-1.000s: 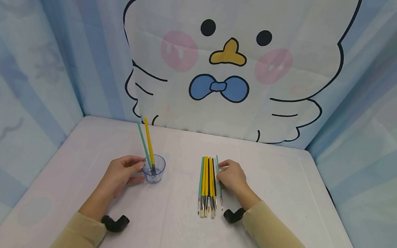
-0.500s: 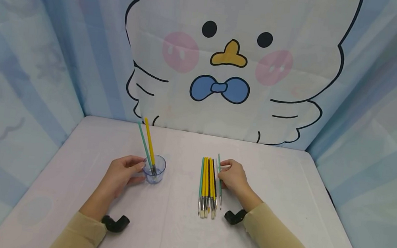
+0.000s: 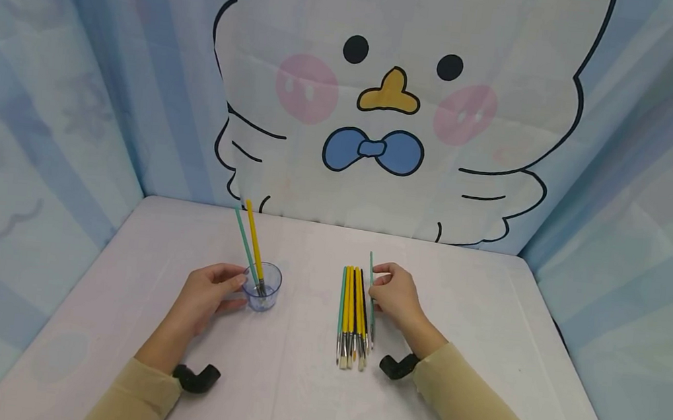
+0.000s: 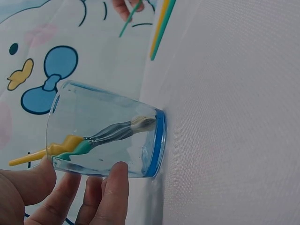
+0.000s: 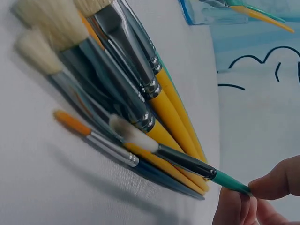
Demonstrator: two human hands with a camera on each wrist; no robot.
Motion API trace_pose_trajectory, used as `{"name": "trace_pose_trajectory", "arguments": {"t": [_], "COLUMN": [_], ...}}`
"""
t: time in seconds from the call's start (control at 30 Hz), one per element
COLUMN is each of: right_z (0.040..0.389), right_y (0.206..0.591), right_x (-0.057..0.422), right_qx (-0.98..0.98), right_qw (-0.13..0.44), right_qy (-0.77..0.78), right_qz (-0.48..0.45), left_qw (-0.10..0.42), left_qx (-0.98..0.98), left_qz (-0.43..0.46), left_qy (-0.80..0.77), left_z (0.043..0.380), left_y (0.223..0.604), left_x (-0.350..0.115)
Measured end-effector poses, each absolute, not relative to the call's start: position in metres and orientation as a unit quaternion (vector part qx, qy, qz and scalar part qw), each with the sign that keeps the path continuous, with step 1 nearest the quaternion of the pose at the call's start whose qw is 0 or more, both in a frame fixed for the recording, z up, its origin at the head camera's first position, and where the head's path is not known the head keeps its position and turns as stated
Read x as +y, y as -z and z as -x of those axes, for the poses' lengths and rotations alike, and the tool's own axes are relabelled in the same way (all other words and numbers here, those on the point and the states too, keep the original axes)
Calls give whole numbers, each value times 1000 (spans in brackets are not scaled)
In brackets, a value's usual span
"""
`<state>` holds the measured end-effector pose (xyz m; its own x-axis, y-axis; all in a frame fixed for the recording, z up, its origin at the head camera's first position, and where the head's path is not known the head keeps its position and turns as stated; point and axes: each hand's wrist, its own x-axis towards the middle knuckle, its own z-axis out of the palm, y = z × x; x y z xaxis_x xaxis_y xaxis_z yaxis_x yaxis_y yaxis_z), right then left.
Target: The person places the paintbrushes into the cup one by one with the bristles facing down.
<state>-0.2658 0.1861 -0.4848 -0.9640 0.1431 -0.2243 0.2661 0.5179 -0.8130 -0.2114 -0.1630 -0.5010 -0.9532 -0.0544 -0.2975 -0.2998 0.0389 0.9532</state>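
Observation:
A clear blue-tinted plastic cup (image 3: 270, 294) stands upright on the table, holding a yellow paintbrush (image 3: 253, 236) and a teal paintbrush (image 3: 242, 229), bristles down. My left hand (image 3: 202, 295) holds the cup's left side, thumb at the rim and fingertips along the wall in the left wrist view. With thumb and fingers, my right hand (image 3: 395, 295) pinches another teal paintbrush (image 5: 187, 162) by its handle. Its pale bristles point toward me, raised over the row. Just left of that hand, several yellow, black and teal paintbrushes (image 3: 351, 306) lie side by side, bristles toward me.
A white cloth covers the table (image 3: 294, 395). A curtain (image 3: 374, 193) printed with a cartoon bird hangs behind its far edge, with blue striped curtains on both sides. Black curved pieces (image 3: 196, 379) sit at both wrists.
My right hand has lifted the teal paintbrush and moved it slightly away from me, its handle now standing straighter beside the row. My left hand and the cup have stayed in place.

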Motion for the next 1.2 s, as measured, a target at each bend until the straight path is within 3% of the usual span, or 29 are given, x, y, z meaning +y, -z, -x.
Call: {"name": "trace_pose_trajectory", "arguments": {"t": [1.2], "right_z": [243], "right_y": [456], "right_x": [148], "right_qx": [819], "right_qw": [15], "right_qy": [573], "right_qz": [-15], "left_qw": [92], "left_qx": [720], "left_qz": [133], "left_qy": [-675], "left_z": [214], "left_y": [502], "left_x": [-164]}}
